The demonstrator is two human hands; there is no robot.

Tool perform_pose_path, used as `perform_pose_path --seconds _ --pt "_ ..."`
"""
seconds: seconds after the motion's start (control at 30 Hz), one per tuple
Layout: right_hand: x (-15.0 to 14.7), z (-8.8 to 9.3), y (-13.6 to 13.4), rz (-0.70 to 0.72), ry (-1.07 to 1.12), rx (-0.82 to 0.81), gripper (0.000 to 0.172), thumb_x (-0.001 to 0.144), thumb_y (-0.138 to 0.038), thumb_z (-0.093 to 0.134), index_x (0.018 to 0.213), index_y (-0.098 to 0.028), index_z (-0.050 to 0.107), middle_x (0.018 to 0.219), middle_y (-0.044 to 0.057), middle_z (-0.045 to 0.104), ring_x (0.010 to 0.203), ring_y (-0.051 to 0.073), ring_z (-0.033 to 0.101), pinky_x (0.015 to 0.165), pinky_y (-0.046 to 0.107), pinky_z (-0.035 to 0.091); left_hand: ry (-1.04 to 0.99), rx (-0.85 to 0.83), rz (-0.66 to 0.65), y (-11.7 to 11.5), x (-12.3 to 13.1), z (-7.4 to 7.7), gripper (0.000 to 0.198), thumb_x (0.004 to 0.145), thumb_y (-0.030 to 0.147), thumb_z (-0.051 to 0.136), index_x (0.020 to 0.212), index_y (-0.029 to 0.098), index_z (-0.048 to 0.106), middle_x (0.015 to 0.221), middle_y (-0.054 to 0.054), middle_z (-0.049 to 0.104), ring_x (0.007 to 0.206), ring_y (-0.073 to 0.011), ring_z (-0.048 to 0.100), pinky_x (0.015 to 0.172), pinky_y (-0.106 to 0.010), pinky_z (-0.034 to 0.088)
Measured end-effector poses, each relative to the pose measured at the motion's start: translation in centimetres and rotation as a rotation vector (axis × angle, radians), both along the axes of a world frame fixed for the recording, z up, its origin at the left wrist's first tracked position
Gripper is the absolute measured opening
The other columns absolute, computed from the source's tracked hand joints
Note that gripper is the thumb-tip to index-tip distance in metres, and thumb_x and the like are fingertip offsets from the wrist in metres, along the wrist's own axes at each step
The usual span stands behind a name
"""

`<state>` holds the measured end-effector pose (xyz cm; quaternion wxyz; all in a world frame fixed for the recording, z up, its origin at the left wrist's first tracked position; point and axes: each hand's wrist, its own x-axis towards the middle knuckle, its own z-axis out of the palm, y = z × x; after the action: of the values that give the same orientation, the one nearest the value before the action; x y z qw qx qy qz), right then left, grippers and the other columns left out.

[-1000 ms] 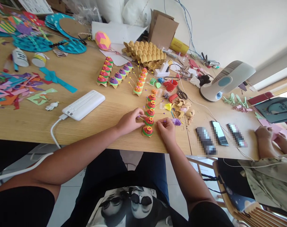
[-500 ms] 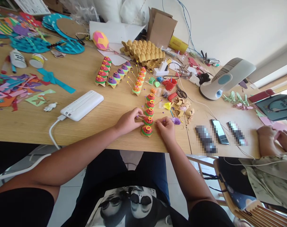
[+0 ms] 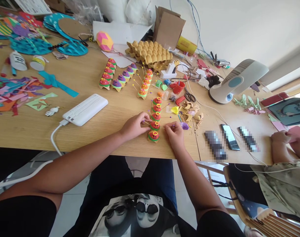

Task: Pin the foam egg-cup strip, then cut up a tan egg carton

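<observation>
Pinching a purple-headed pin (image 3: 173, 125) in the right hand (image 3: 174, 133), had it pointed at the red-and-green egg-carton strip (image 3: 156, 116) near the tabletop's (image 3: 125, 107) front edge. Had the left hand (image 3: 135, 126) right up at the strip's other side, curled around another pin (image 3: 143, 122), couldn't tell if actually gripping tbh. Saw a purple bundle (image 3: 184, 125) just past the right hand and a white power bank (image 3: 85, 109) farther left.

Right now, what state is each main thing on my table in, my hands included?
Left hand: at the near strip's left side
Right hand: pinching a pin
Near strip: upright, pins jutting from its sides
Other strips: upright
Egg trays: stacked
Power bank: flat, cable plugged in
Phone: screen up
Fan: standing; on or off unclear
</observation>
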<state>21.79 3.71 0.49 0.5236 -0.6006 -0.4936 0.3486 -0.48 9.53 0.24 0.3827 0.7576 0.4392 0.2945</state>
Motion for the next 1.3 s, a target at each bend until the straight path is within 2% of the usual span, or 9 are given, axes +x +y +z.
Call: perform_pose_path --seconds 0.53,0.73,1.3 --pt "-0.19 -0.04 -0.01 0.014 -0.039 -0.016 0.017 0.08 -0.04 0.069 0.079 -0.026 0.059 0.08 0.001 0.069 0.073 0.018 0.063 0.068 0.032 0.051 -0.015 0.008 -0.001 -0.05 0.06 0.07 0.037 0.079 0.037 0.076 0.104 0.028 0.051 0.12 0.0 0.078 0.109 -0.0237 0.07 0.098 -0.041 0.052" --pt "-0.31 -0.03 -0.09 0.028 -0.04 -0.012 0.018 0.08 -0.041 0.07 0.08 -0.026 0.06 0.085 0.003 0.072 0.077 0.019 0.065 0.07 0.033 0.052 -0.025 0.003 -0.007 -0.03 0.05 0.01 0.037 0.079 0.036 0.076 0.104 0.028 0.05 0.12 0.001 0.078 0.109 -0.0234 0.07 0.098 -0.041 0.052" --pt "-0.41 0.14 -0.16 0.036 -0.071 -0.007 0.016 0.081 -0.039 0.07 0.079 -0.025 0.062 0.084 0.003 0.073 0.076 0.02 0.065 0.071 0.035 0.053 -0.025 0.019 -0.011 0.07 0.02 -0.29 0.035 0.08 0.037 0.075 0.104 0.028 0.051 0.12 0.001 0.077 0.109 -0.0232 0.07 0.098 -0.04 0.052"
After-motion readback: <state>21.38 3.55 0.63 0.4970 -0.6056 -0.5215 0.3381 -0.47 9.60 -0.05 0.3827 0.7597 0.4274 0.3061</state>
